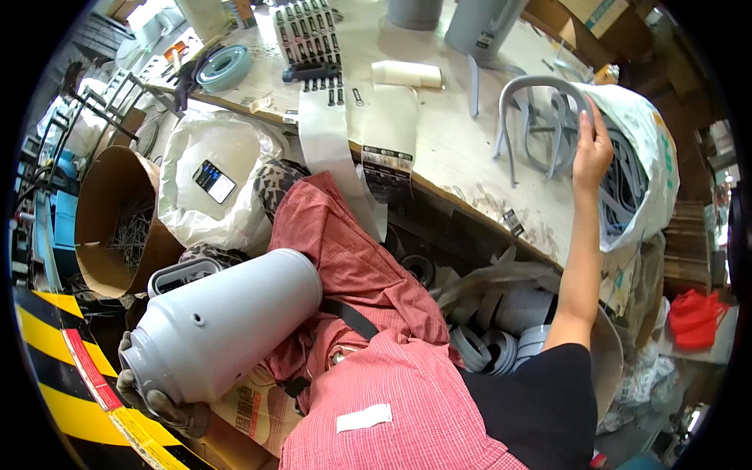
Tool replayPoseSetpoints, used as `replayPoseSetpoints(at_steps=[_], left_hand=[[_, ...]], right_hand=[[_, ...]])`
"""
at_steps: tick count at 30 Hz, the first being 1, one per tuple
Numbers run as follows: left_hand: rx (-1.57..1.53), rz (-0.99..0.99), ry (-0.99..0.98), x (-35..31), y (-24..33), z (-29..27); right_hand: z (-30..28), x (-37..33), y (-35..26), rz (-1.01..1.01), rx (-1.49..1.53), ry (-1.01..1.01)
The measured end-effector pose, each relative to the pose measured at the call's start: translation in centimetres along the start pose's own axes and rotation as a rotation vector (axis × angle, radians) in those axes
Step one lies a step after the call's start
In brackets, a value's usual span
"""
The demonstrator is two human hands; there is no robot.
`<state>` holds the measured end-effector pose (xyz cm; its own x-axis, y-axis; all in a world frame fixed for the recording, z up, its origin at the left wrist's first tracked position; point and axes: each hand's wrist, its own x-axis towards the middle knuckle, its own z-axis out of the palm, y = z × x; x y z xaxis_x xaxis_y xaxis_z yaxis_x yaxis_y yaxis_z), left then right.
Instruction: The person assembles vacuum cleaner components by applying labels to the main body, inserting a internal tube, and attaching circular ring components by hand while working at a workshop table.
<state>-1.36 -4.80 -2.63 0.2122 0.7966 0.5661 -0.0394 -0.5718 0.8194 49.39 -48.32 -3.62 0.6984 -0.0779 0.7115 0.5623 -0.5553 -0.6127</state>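
Across my lap lies a grey plastic jug body (235,313) on its side, with a side handle and a small hole in its wall. My left hand (160,403), in a dark glove, is wrapped round its narrower end. At the table's right my bare right hand (593,153) grips a curved grey plastic handle strip (540,81) near its bend. Right beside that hand a white plastic bag (654,117) lies open, filled with more grey strips (623,184). Several loose strips rest on the table (462,149) under the held one.
Stickers (305,35) on backing strips hang over the table edge. A paper roll (407,74) and grey jugs (478,31) stand farther back. On a white bag (251,149) lies a phone (214,182). Grey rings (501,348) fill a container by my right arm. A striped barrier (63,376) is at left.
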Motion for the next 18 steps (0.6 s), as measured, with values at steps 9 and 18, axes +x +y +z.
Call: replayPoseSetpoints(at_steps=[9, 18], left_hand=[[0.224, 0.513, -0.653, -3.7, 4.9, 6.3], [0.310, 0.365, -0.383, -3.9, 2.3, 4.9]], right_hand=[[13.7, -15.4, -26.2, 0.267, 1.596, -0.727], [16.2, -20.5, -29.1, 0.816, 1.971, -0.712]])
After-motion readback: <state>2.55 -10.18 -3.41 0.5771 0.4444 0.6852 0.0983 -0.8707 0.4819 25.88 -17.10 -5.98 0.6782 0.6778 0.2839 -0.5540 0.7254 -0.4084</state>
